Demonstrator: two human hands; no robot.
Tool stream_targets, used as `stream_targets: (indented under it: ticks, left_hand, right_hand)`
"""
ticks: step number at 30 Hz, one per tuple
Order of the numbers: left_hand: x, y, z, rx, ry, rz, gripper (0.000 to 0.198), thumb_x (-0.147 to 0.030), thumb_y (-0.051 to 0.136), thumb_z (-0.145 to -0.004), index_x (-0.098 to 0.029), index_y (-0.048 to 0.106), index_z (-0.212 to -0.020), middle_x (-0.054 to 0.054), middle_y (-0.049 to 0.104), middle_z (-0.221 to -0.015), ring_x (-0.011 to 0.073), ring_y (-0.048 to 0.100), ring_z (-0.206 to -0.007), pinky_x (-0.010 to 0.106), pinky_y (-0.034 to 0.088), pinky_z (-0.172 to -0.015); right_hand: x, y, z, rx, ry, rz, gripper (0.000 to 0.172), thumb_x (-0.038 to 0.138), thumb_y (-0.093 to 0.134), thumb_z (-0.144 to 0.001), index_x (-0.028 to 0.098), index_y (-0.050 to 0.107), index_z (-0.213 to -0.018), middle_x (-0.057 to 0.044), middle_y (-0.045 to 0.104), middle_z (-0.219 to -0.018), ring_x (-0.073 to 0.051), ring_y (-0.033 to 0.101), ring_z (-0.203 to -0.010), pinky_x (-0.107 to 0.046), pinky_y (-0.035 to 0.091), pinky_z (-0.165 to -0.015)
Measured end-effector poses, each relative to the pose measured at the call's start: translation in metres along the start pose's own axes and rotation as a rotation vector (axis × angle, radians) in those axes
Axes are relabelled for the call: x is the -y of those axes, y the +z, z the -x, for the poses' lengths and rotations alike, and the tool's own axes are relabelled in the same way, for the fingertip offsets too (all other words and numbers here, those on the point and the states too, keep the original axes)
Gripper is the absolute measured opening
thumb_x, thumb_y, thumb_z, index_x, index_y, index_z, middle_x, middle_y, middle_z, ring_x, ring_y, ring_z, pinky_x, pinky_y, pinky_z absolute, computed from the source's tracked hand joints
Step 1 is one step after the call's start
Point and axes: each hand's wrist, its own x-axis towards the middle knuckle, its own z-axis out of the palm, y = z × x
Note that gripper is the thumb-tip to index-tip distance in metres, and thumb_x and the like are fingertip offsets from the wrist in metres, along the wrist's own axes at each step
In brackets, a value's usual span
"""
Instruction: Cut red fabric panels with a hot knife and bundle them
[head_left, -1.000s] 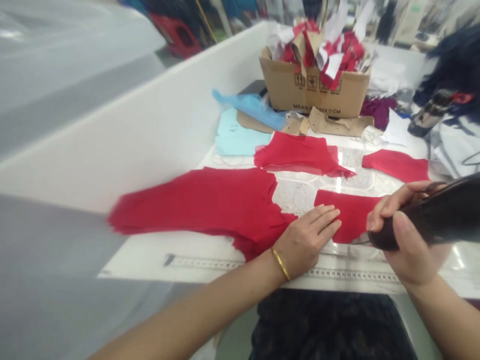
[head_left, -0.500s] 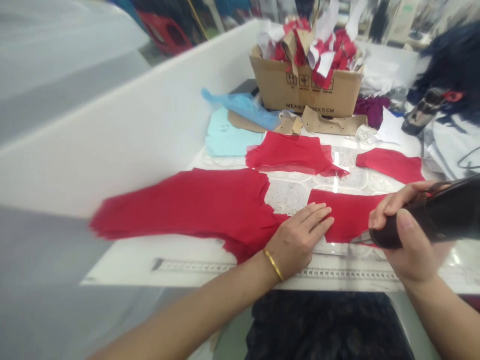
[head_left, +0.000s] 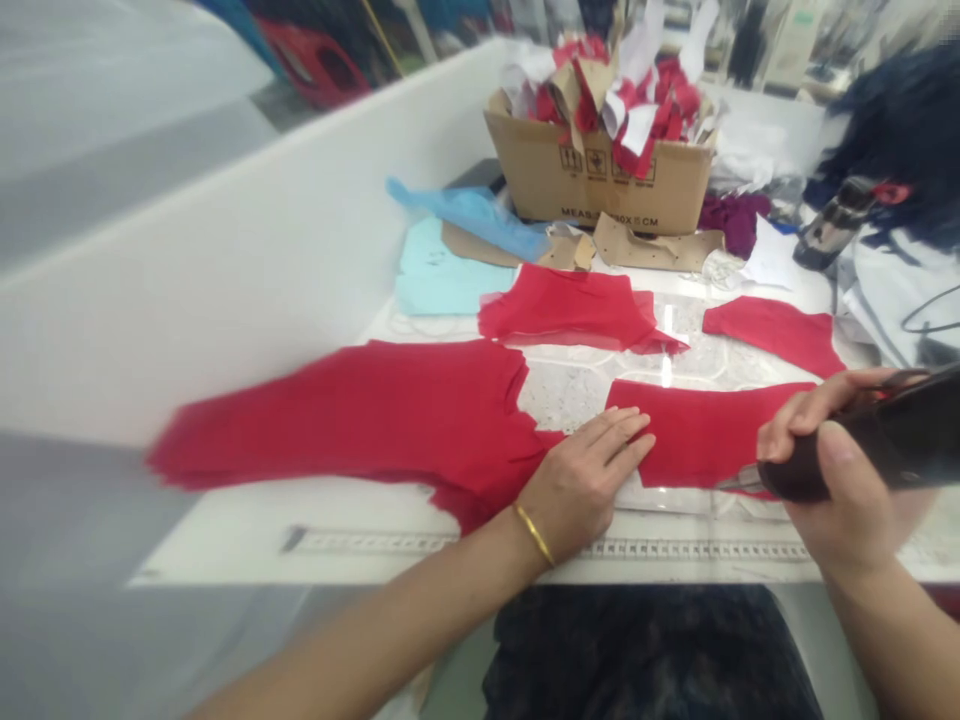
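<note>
My left hand (head_left: 581,480) lies flat with fingers stretched out on a red cloth piece (head_left: 705,430) near the table's front edge. It wears a thin gold bangle. My right hand (head_left: 832,480) is wrapped round a dark hand tool (head_left: 877,445) whose metal tip touches the lower edge of that cloth. A large red cloth (head_left: 360,415) spreads to the left of my left hand. Two more red pieces lie farther back, one in the middle (head_left: 570,310) and one at the right (head_left: 780,330).
A cardboard box (head_left: 600,175) stuffed with red and white scraps stands at the back. Light blue paper (head_left: 435,280), blue cloth (head_left: 472,215) and brown card patterns (head_left: 652,245) lie before it. A white wall (head_left: 247,270) borders the left. A ruler strip (head_left: 375,542) runs along the table's front.
My right hand with the tool has slid rightward along the cloth's lower edge. The view has shifted slightly; my left hand stays flat on the cloth.
</note>
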Motion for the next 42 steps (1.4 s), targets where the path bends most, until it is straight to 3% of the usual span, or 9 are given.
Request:
stream_targets:
  ticks: [9,18,23,29,34,42]
  left_hand:
    - [0.002,0.001,0.004,0.020,-0.025,0.045,0.055,0.007,0.040,-0.081,-0.009,0.065,-0.128,0.018,0.068,-0.129,0.0298,0.062,-0.127,0.048,0.057,-0.107]
    - [0.002,-0.003,0.002,0.008,-0.033,0.043,0.057,0.007,0.039,-0.082,-0.011,0.063,-0.131,0.017,0.067,-0.131,0.0293,0.061,-0.128,0.045,0.057,-0.107]
    - [0.003,-0.007,0.002,0.032,-0.005,-0.010,0.053,0.008,0.040,-0.081,-0.009,0.066,-0.124,0.017,0.068,-0.128,0.0284,0.063,-0.125,0.042,0.057,-0.107]
    - [0.003,-0.014,0.004,0.057,-0.010,-0.040,0.057,0.009,0.038,-0.078,-0.009,0.065,-0.126,0.017,0.068,-0.130,0.0280,0.062,-0.127,0.041,0.057,-0.107]
    - [-0.002,-0.013,0.004,0.037,0.014,-0.073,0.051,0.009,0.036,-0.082,-0.005,0.066,-0.121,0.017,0.070,-0.126,0.0268,0.065,-0.124,0.039,0.059,-0.104]
    - [-0.006,-0.009,0.006,-0.015,0.038,-0.058,0.042,0.006,0.037,-0.088,-0.001,0.066,-0.117,0.019,0.073,-0.120,0.0275,0.068,-0.119,0.040,0.061,-0.100]
  right_hand:
    - [0.000,-0.003,0.003,0.005,0.018,0.043,0.024,0.023,0.068,-0.091,0.025,0.055,-0.111,0.004,0.060,-0.072,-0.014,0.059,-0.057,-0.030,0.054,-0.054]
    - [0.006,-0.023,0.000,-0.078,0.026,0.080,0.029,0.024,0.072,-0.088,0.026,0.055,-0.112,0.004,0.058,-0.074,-0.014,0.057,-0.055,-0.032,0.051,-0.052]
    - [0.004,-0.025,0.002,-0.056,0.003,0.120,0.020,0.023,0.069,-0.090,0.027,0.057,-0.106,0.004,0.059,-0.074,-0.015,0.058,-0.056,-0.033,0.051,-0.053]
    - [0.006,-0.023,-0.004,-0.067,-0.003,0.027,0.028,0.023,0.071,-0.089,0.027,0.057,-0.113,0.005,0.058,-0.075,-0.013,0.055,-0.055,-0.029,0.050,-0.051]
    - [-0.008,-0.007,-0.017,-0.052,0.001,-0.016,0.028,0.022,0.073,-0.087,0.025,0.057,-0.109,0.005,0.060,-0.073,-0.013,0.058,-0.055,-0.028,0.053,-0.051]
    - [-0.051,0.049,-0.044,0.041,-0.100,-0.031,0.023,0.020,0.068,-0.090,0.023,0.054,-0.108,0.007,0.063,-0.068,-0.013,0.061,-0.053,-0.027,0.053,-0.053]
